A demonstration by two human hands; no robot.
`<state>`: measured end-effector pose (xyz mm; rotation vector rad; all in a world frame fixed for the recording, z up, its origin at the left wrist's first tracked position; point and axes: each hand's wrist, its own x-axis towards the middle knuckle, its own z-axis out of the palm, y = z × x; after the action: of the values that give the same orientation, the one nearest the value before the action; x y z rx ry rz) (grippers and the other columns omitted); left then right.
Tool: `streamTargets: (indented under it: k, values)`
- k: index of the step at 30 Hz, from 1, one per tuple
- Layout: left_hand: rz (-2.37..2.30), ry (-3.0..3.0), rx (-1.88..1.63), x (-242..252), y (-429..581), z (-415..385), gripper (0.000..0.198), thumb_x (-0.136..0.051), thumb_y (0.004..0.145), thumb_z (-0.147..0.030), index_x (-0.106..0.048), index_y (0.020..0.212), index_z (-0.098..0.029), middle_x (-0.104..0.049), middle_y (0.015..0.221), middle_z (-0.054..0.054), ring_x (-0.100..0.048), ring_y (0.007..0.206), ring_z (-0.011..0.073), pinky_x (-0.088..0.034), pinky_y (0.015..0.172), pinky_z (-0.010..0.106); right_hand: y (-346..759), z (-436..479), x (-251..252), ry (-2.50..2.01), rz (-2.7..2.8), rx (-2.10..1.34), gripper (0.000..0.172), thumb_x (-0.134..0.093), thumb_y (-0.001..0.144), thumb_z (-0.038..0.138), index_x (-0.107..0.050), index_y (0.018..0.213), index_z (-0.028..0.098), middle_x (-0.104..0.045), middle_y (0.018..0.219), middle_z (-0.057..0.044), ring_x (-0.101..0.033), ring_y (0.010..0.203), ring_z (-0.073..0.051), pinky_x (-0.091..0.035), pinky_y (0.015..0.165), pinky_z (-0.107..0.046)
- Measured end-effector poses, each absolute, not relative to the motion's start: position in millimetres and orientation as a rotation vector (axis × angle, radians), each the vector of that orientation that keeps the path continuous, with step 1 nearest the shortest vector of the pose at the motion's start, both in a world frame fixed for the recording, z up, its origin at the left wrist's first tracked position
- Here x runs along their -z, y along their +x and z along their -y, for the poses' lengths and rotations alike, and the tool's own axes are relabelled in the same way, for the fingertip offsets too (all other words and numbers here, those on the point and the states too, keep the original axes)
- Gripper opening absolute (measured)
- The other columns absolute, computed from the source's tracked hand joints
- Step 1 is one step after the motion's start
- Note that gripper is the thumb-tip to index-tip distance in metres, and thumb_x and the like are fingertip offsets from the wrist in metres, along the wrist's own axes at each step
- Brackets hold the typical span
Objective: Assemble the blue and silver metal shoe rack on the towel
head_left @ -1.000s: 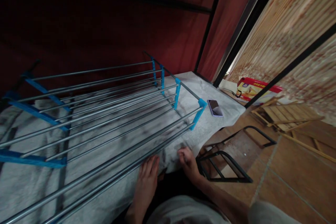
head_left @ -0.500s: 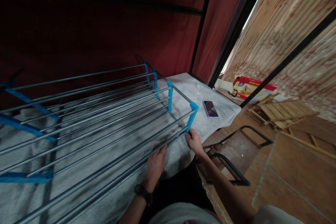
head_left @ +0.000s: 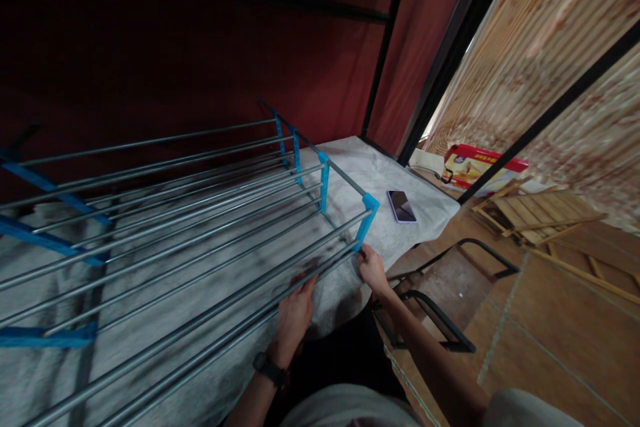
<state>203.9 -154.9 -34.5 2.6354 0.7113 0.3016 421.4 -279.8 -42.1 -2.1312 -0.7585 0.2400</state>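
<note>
Right hand (head_left: 371, 268) curled at foot of nearest blue bracket (head_left: 367, 221); pinching or just touching, cannot tell. Left hand (head_left: 296, 310) at near lower tube (head_left: 210, 351), fingertips partly hidden behind; closed around or not, cannot tell. Metal rack (head_left: 200, 237) on grey cover (head_left: 425, 193), beyond and left of right hand, spreading past left hand. Long axis along tubes: right hand's corner, past left hand, off leftward. Bracket tilted, top up and outward from right hand. Phone (head_left: 401, 206) beyond right hand, apart from rack.

Phone (head_left: 402, 206) (purple edge) on grey cloth (head_left: 431, 208); chair (head_left: 453, 283); red box (head_left: 465, 172) near wooden slats (head_left: 545, 212).
</note>
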Motion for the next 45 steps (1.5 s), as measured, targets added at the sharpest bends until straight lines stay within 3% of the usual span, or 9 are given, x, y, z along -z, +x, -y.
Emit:
streamTargets:
  k: [6, 13, 20, 31, 36, 45]
  values:
    - [-0.755, 2.636, -0.167, 24, 204, 157, 0.058, -0.040, 0.098, -0.002, -0.061, 0.148, -0.023, -0.069, 0.141, 0.014, -0.063, 0.135, 0.0296, -0.055, 0.109, 0.044, 421, 281, 34, -2.145, 0.726, -0.271, 0.035, -0.044, 0.080, 0.019, -0.072, 0.101, 0.015, -0.074, 0.098, -0.009, -0.066, 0.092, -0.022, -0.052, 0.089, -0.033]
    - [-0.771, 2.678, 0.093, 11, 204, 161, 0.067, -0.038, 0.097, 0.001, -0.049, 0.158, -0.025, -0.066, 0.146, 0.009, -0.069, 0.125, 0.0206, -0.052, 0.113, 0.036, 422, 282, 32, -2.106, 0.701, -0.307, 0.034, -0.046, 0.078, 0.023, -0.072, 0.101, 0.018, -0.076, 0.100, -0.008, -0.067, 0.094, -0.023, -0.051, 0.090, -0.032]
    - [-0.787, 2.661, 0.145, 5, 206, 160, 0.064, -0.038, 0.098, 0.000, -0.051, 0.157, -0.023, -0.066, 0.146, 0.008, -0.068, 0.127, 0.0203, -0.051, 0.114, 0.035, 423, 284, 37, -2.106, 0.725, -0.288, 0.027, -0.046, 0.076, 0.024, -0.067, 0.091, 0.019, -0.070, 0.086, -0.007, -0.062, 0.083, -0.022, -0.050, 0.083, -0.033]
    - [-0.755, 2.665, 0.118, 5, 207, 158, 0.064, -0.039, 0.097, 0.000, -0.055, 0.154, -0.024, -0.068, 0.143, 0.010, -0.063, 0.134, 0.0226, -0.046, 0.120, 0.040, 424, 284, 42, -2.079, 0.761, -0.292, 0.032, -0.046, 0.077, 0.024, -0.069, 0.097, 0.017, -0.072, 0.095, -0.009, -0.063, 0.087, -0.023, -0.050, 0.086, -0.036]
    - [-0.750, 2.637, 0.144, 2, 207, 156, 0.064, -0.038, 0.098, -0.001, -0.052, 0.156, -0.023, -0.066, 0.146, 0.009, -0.064, 0.133, 0.0240, -0.049, 0.117, 0.042, 426, 285, 44, -2.071, 0.756, -0.291, 0.035, -0.046, 0.075, 0.024, -0.069, 0.100, 0.018, -0.071, 0.093, -0.008, -0.063, 0.088, -0.023, -0.048, 0.085, -0.034]
    - [-0.764, 2.590, 0.224, 0, 206, 154, 0.063, -0.034, 0.101, -0.004, -0.046, 0.159, -0.022, -0.067, 0.145, 0.008, -0.069, 0.126, 0.0246, -0.056, 0.108, 0.040, 427, 286, 51, -2.053, 0.780, -0.259, 0.025, -0.046, 0.074, 0.024, -0.064, 0.091, 0.021, -0.065, 0.083, -0.004, -0.058, 0.080, -0.020, -0.045, 0.078, -0.031]
